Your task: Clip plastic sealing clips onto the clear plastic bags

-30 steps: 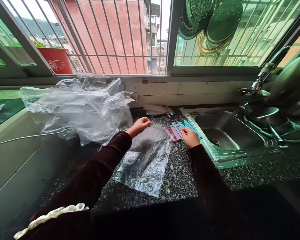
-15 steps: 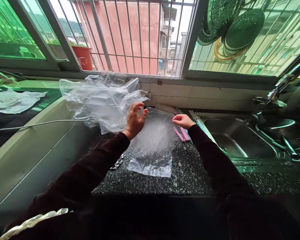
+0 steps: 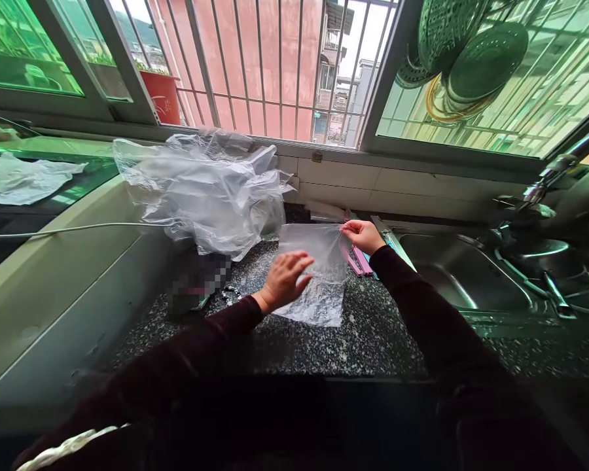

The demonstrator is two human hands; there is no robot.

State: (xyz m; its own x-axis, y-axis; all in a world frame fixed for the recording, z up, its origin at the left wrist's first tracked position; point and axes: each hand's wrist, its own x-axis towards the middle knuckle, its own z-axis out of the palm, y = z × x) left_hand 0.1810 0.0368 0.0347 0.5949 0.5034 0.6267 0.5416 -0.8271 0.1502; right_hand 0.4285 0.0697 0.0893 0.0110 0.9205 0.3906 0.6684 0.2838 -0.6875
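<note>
1. Head view: a clear plastic bag (image 3: 324, 265) lies on the speckled counter (image 3: 373, 340), thin and see-through, cloudy near the top and crinkled and shiny toward the bottom.
2. Right hand (image 3: 363, 237) pinches its top right corner, with creases fanning from the grip.
3. Left hand (image 3: 285, 280) is loosely spread over the bag's left side; whether it touches, I cannot tell.
4. Half a second ago, the left hand was higher, beside the top left corner; the right hand already held its corner.
</note>
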